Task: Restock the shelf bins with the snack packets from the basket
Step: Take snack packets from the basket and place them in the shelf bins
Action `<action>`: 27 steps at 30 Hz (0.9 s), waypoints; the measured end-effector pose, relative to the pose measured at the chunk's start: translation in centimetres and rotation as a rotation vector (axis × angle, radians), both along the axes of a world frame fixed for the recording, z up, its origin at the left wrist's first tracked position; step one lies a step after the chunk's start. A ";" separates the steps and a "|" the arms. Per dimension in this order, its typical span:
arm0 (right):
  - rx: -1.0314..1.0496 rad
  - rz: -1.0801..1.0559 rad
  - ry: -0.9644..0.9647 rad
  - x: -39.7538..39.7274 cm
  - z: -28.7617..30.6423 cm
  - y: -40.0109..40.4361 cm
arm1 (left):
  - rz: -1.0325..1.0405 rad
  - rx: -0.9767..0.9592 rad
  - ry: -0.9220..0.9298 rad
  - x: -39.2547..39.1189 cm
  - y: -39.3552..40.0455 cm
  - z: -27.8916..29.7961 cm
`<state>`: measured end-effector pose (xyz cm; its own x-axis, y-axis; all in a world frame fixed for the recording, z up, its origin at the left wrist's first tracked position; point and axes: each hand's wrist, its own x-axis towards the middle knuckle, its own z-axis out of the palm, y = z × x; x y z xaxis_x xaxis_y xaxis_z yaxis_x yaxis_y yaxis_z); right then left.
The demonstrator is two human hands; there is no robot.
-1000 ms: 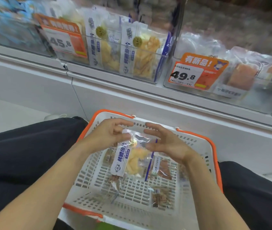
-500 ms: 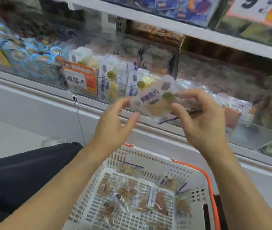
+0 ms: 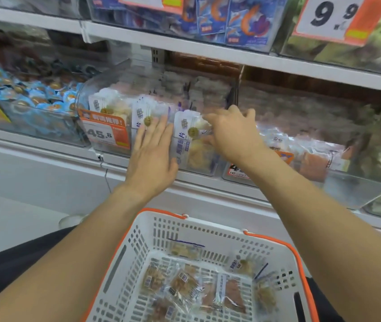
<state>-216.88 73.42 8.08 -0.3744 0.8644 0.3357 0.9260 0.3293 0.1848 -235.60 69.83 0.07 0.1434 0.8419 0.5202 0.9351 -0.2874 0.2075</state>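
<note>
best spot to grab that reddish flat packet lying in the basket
Pinch the reddish packet by its white label strip, coming straight down from above. It lies flat on the basket floor with other packets crowding its left edge, and the basket walls block a sideways approach.

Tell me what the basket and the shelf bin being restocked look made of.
Basket: likely moulded plastic, matte white slotted walls with an orange rim. Shelf bin: apparently clear, glossy rigid plastic, since packets show through its front wall and it catches glare.

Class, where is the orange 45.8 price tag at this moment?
In the head view, the 45.8 price tag hangs on the clear bin's front at left of centre, just left of the left hand.
</note>
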 end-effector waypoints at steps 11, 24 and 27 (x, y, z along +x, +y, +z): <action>0.543 0.389 0.553 2.0 -5.0 -4.9 | -0.053 0.349 -0.646 1.7 -3.3 -2.2; -1.201 -0.350 0.092 14.2 -36.1 -19.7 | -0.200 -1.334 -0.164 10.5 -17.2 -25.8; -1.249 -0.376 0.146 13.3 -37.4 -21.9 | -0.189 -1.552 -0.106 11.1 -18.2 -28.8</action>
